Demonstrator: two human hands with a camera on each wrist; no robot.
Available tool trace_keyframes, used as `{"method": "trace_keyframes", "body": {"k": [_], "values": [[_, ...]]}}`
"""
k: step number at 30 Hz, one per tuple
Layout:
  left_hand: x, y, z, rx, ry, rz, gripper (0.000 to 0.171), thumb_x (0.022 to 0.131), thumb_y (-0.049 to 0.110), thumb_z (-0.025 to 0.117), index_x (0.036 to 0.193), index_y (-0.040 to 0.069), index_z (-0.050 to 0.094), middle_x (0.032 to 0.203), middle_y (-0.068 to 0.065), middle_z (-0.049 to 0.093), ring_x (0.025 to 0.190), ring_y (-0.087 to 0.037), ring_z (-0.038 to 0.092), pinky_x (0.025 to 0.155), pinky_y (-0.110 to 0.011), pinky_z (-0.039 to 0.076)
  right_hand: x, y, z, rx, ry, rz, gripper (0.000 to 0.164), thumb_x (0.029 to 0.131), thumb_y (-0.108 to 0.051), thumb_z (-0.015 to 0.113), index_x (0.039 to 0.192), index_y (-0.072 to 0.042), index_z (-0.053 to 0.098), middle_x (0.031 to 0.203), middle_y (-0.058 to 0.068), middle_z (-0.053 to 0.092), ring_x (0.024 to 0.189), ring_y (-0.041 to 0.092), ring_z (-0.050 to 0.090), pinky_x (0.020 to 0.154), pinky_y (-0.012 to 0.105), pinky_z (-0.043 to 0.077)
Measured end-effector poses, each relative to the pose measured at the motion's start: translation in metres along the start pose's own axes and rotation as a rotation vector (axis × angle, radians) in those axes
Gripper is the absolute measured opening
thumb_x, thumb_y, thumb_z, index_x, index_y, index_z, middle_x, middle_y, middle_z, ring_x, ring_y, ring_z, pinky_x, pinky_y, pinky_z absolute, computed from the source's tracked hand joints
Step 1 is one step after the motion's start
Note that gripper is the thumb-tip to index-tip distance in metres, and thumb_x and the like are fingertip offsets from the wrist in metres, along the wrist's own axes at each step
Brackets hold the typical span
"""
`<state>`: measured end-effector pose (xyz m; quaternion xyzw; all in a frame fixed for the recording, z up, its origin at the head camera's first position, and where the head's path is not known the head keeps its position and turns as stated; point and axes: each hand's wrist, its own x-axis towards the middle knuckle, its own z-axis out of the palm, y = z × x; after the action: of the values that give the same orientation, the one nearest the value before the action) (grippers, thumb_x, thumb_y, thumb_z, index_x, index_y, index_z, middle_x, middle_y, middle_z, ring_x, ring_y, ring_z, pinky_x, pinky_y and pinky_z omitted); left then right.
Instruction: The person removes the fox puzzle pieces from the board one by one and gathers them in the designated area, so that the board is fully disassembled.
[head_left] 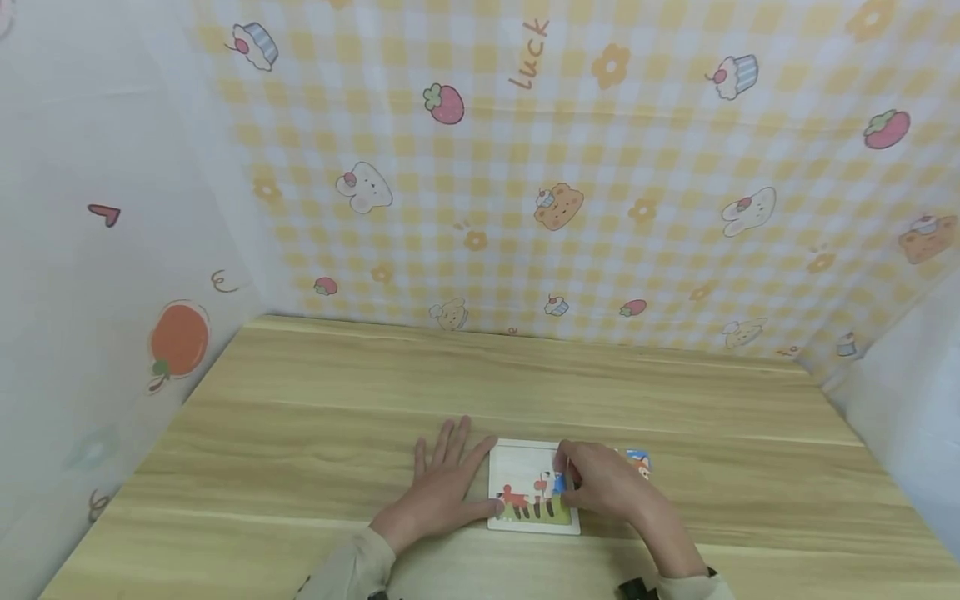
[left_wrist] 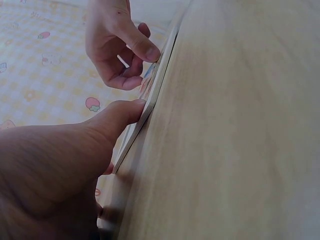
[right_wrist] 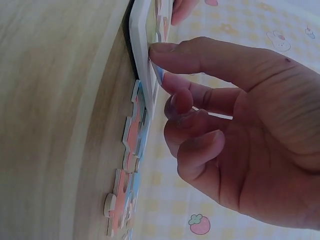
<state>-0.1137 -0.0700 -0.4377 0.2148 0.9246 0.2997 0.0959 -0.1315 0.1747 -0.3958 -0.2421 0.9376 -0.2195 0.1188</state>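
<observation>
A white-framed jigsaw puzzle board (head_left: 525, 528) lies on the table, its lower part filled with red, white and green picture pieces (head_left: 517, 500) and its upper part bare. Beside its left edge my left hand (head_left: 438, 496) is spread flat, with the thumb resting on the lower left of the frame and the index fingertip at the upper left corner. At the right side of the board, my right hand (head_left: 609, 483) pinches a blue puzzle piece (right_wrist: 159, 74) between thumb and index finger, the other fingers curled in. Fingers hide most of that piece.
Loose puzzle pieces (right_wrist: 131, 140) in blue and orange lie just right of the board, partly behind my right hand in the head view. The wooden table (head_left: 337, 375) meets a yellow checked cloth wall (head_left: 495, 275) at the back.
</observation>
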Motion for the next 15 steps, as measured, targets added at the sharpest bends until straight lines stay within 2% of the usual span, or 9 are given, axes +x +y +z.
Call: {"method": "trace_keyframes", "body": {"k": [15], "values": [[0.0019, 0.0003, 0.0001, 0.0, -0.005, -0.002, 0.081, 0.082, 0.052, 0.061, 0.147, 0.015, 0.028, 0.153, -0.022, 0.002, 0.138, -0.04, -0.006, 0.099, -0.067, -0.008, -0.003, 0.0015, -0.0051, -0.023, 0.032, 0.012, 0.024, 0.068, -0.005, 0.071, 0.087, -0.01, 0.059, 0.062, -0.007, 0.045, 0.055, 0.006, 0.039, 0.048, 0.022, 0.033]]}}
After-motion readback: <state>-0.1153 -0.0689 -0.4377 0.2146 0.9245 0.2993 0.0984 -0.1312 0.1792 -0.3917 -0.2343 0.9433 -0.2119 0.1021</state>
